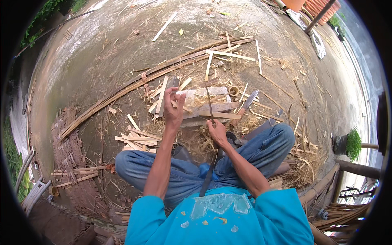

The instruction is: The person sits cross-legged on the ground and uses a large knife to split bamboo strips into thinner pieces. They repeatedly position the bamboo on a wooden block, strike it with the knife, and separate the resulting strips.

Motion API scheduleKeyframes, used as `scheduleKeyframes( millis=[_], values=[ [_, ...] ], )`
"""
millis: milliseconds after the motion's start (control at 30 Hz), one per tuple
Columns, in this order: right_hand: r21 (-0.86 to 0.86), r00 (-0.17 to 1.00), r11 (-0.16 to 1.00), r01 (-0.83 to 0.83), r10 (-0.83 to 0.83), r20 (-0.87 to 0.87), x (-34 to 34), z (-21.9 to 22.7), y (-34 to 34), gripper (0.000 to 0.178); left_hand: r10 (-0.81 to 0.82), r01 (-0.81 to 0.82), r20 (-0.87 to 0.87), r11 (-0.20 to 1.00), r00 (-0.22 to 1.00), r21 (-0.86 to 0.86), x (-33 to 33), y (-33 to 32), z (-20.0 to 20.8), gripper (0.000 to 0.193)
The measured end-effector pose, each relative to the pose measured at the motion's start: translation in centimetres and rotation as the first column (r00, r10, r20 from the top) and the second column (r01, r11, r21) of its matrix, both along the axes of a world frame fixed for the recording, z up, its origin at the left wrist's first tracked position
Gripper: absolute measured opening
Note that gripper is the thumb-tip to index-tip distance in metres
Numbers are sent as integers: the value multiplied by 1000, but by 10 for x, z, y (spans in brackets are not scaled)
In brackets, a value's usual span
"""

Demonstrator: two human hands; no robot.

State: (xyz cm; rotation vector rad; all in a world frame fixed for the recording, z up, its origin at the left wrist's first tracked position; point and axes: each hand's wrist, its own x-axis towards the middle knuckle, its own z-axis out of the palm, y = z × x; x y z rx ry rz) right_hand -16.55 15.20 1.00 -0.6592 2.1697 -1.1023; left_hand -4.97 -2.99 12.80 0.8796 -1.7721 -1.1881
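I sit cross-legged over a litter of cut strips and shavings. My left hand (173, 108) is raised left of a pale stone block (196, 97), fingers bent and apart, with nothing visible in it. My right hand (217, 133) is closed round a long, thin, dark tool (210, 104), which looks like a long-handled knife. Its narrow end points away over the block, and the dark rear part runs back toward my belly. Below the block lies a pale flat strip (220, 115). Right of it rests a broad knife (244, 108) with a brown handle. A tan ring (234, 90) sits at the block's far right corner.
Long split bamboo strips (163, 69) stretch across the ground beyond me. Short pale pieces (139, 138) are heaped by my left knee. A worn woven mat (71, 143) lies farther left. Shavings (308, 169) pile up at right, near a potted plant (353, 143) and poles (357, 168).
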Motion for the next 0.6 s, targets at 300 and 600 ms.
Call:
scheduleKeyframes(
  millis=[300, 600],
  values=[
    [-43, 962, 984, -171, 176, 207, 25, 43, 19, 59, -298, 258, 226, 947, 928, 192, 25, -13, 2, 34],
    [-2, 921, 957, -290, 280, 270, 37, 8, 42, 63, -164, 146, 81, 971, 983, 191, 40, -11, 14, 24]
  ],
)
